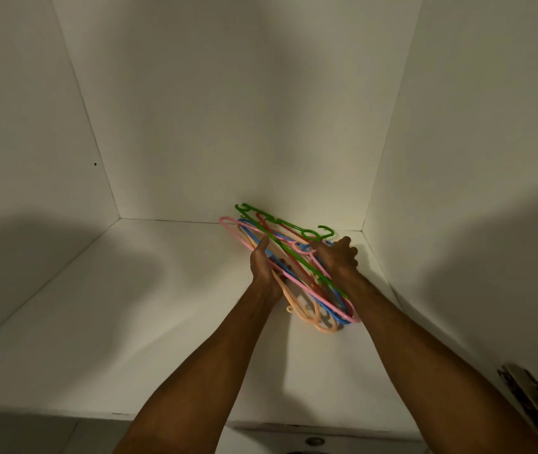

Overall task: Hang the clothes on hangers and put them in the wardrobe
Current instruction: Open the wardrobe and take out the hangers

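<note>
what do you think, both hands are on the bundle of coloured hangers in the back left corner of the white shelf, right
Not quite: the head view shows the bundle of coloured hangers in the back right corner of the white shelf, not the left. The left hand and right hand are both on it.

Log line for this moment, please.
left hand: against hanger bundle, fingers hidden | right hand: grips it | place: wardrobe shelf, right rear corner | clothes: none in view
</note>
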